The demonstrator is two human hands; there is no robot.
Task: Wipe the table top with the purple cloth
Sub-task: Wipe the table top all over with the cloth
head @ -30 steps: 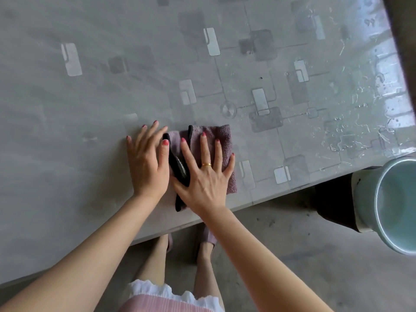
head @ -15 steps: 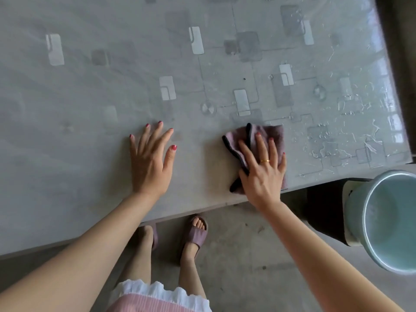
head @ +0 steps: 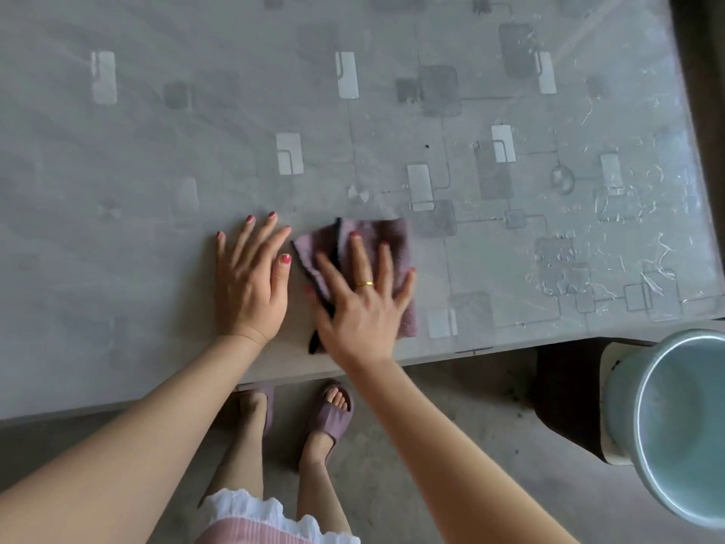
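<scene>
You are in the middle of the wiping step: your right hand (head: 363,308) lies flat on the purple cloth (head: 392,245), its fingers (head: 357,257) straight and spread, pressing the cloth down rather than curling round it. The cloth is folded, with a dark edge showing along its left side, and it sits on the desk (head: 157,159) close to the near edge, just right of your left hand (head: 251,284). That left hand rests palm down on the bare surface, fingers straight and holding nothing, seemingly there to brace you. The right hand looks slightly blurred, so judge it to be mid-stroke. Off to the right, the desk near its far corner carries water droplets (head: 627,249) and streaks, well apart from the cloth; that patch reads as not yet wiped. The next move calls for you to sweep the cloth rightward across those droplets while you keep your palm flat and the pressure even, so the fold does not bunch or slip out from under your fingers. Mind the near edge, since the cloth's lower corner already sits right at it and could slide off. A pale green bucket (head: 667,426) stands on the floor beyond the desk's right corner, should the cloth need wringing.
</scene>
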